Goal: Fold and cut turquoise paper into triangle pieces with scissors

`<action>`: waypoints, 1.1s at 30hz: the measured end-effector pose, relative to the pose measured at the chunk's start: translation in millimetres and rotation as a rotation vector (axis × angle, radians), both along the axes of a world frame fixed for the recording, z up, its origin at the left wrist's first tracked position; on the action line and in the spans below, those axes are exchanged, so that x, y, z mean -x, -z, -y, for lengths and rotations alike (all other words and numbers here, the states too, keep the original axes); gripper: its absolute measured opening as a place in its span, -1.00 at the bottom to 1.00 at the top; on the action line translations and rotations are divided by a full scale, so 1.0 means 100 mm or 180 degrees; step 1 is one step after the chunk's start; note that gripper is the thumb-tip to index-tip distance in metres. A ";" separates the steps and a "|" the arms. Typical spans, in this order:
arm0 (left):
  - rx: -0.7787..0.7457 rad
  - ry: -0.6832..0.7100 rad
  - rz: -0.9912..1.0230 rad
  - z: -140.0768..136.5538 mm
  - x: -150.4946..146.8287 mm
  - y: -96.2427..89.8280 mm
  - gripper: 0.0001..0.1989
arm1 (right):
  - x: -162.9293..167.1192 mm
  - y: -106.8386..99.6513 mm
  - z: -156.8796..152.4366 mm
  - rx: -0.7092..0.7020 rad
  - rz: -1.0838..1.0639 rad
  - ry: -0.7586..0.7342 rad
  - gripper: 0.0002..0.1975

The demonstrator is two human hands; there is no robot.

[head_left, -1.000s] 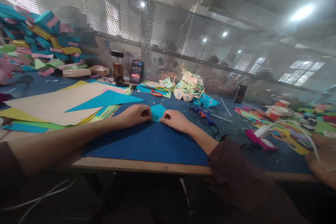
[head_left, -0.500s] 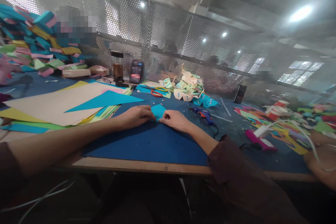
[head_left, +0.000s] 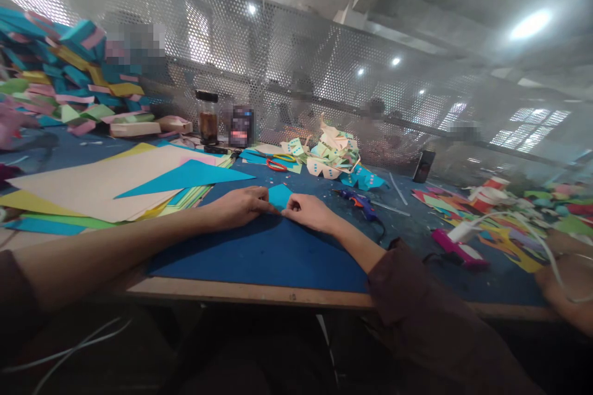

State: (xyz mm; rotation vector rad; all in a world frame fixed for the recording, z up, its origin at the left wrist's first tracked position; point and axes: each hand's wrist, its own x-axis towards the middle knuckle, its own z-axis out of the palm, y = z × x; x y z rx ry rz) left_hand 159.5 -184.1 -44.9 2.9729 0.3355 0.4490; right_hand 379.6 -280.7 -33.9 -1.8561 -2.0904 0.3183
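Blue paper piece (head_left: pixel 279 195), small, one: head view, centre of the dial, on the darker blue tabletop (head_left: pixel 259 262). Left hand (head_left: pixel 245 207): nine o'clock to the piece, fingers curled in, fingertips at its near edge; whether pinching or merely pressing is unclear. Right hand (head_left: pixel 309 211): four o'clock, thumb and forefinger drawn together on the near right edge, presumably so the paper does not slide. Paper stack (head_left: pixel 88 180): nine o'clock, sheets fanned, a blue triangular sheet (head_left: pixel 185 178) uppermost, probably for easy reach. Scissors (head_left: pixel 277 164), red-handled: twelve o'clock, beyond the work. Heap of dotted paper pieces (head_left: pixel 336 151): one o'clock, likely placed back to leave working room. Glue gun (head_left: pixel 361 202), blue: three o'clock, lying down, seemingly parked within the right hand's reach.
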 end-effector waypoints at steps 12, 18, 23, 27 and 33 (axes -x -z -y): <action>-0.0151 0.0061 0.0056 0.01 0.00 0.01 -0.53 | -0.01 -0.03 0.00 0.0082 0.0008 -0.0031 -0.82; -0.0266 0.0107 0.0079 0.00 0.01 0.02 -0.56 | -0.04 -0.03 0.00 0.0096 -0.0001 -0.0050 -0.83; -0.0345 0.0113 0.0131 -0.01 0.00 0.04 -0.57 | -0.06 -0.05 0.01 0.0135 0.0038 -0.0047 -0.83; -0.0359 0.0094 0.0111 -0.01 0.01 0.03 -0.56 | -0.07 -0.08 0.02 0.0187 0.0058 -0.0057 -0.83; -0.0369 0.0074 0.0082 -0.01 0.01 0.04 -0.56 | -0.09 -0.09 0.02 0.0247 0.0058 -0.0049 -0.82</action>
